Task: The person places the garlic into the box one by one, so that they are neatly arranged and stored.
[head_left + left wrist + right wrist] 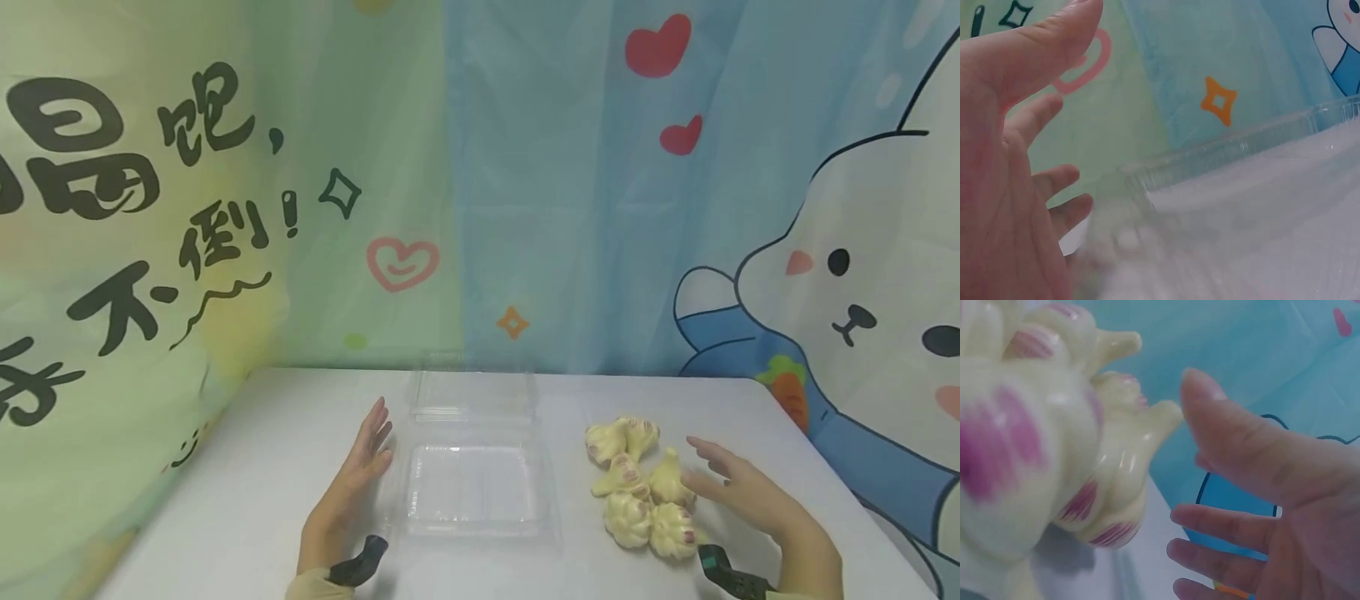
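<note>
A clear plastic clamshell box (474,527) lies in the middle of the white table, its lid (472,396) folded back toward the curtain. To its right sits a cluster of several garlic bulbs (626,521), cream with pinkish-purple streaks. My left hand (351,479) is beside the box's left side, fingers straight and holding nothing; the left wrist view shows the box wall (1222,153) close to the palm. My right hand (750,496) is at the right of the garlic, fingers extended. In the right wrist view the thumb is near a garlic stem (1163,422), with nothing in the grasp.
The white table (247,500) ends at a printed curtain (532,208) with hearts and a cartoon rabbit (870,275) on the right. A dark strap device (360,562) is on the left wrist and another (731,573) on the right.
</note>
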`<action>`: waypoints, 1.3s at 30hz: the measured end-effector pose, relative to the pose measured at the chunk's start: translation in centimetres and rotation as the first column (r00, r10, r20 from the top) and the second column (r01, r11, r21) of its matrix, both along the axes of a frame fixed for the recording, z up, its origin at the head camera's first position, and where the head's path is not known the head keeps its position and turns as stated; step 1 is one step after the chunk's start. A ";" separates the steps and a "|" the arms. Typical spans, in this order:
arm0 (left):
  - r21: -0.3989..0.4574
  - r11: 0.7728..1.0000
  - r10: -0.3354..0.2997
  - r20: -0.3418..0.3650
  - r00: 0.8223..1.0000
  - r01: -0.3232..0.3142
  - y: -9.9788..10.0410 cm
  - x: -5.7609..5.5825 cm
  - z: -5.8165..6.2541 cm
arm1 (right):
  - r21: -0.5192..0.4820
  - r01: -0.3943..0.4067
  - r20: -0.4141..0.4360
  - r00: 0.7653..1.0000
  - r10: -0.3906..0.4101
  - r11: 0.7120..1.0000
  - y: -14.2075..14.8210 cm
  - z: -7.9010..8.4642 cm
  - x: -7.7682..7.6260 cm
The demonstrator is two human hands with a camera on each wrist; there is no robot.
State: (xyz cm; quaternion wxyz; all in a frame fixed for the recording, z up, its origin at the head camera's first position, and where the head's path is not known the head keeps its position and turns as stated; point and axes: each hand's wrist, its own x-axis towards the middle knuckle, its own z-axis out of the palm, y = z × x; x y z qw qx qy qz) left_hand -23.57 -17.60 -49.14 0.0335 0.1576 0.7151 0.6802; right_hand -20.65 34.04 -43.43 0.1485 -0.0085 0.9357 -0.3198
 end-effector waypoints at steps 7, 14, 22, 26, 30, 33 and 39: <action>0.014 1.000 0.003 0.079 0.997 -0.004 0.3 -0.1 -1.2 | -0.052 -0.039 -0.015 0.999 0.038 0.998 -0.1 -0.9 -0.4; 0.067 0.997 -0.038 0.076 0.996 0.033 0.1 -0.2 -1.7 | -0.056 -0.039 -0.031 0.999 0.037 0.998 -0.7 -1.4 -0.6; 0.132 0.988 -0.090 0.057 0.994 0.082 -0.4 -0.1 -1.9 | -0.054 -0.029 -0.019 0.999 0.028 0.998 -0.7 -1.5 -0.2; 0.128 0.989 -0.078 0.081 0.994 0.067 -0.6 -0.4 -1.9 | -0.046 -0.029 -0.022 0.999 0.028 0.999 -0.9 -1.5 -0.7; 0.115 0.991 -0.078 0.066 0.995 0.070 -0.9 -0.8 -1.8 | -0.066 -0.051 -0.039 0.998 0.049 0.997 -1.3 -1.5 -1.3; 0.109 0.991 -0.087 0.061 0.994 0.080 -1.0 -0.9 -1.9 | -0.055 -0.059 -0.044 0.997 0.057 0.997 -1.3 -1.5 -1.5; 0.083 0.990 -0.123 0.091 0.988 0.115 -0.7 -0.4 -2.2 | -0.009 -0.056 -0.025 0.998 0.056 0.998 -0.8 -1.9 -1.2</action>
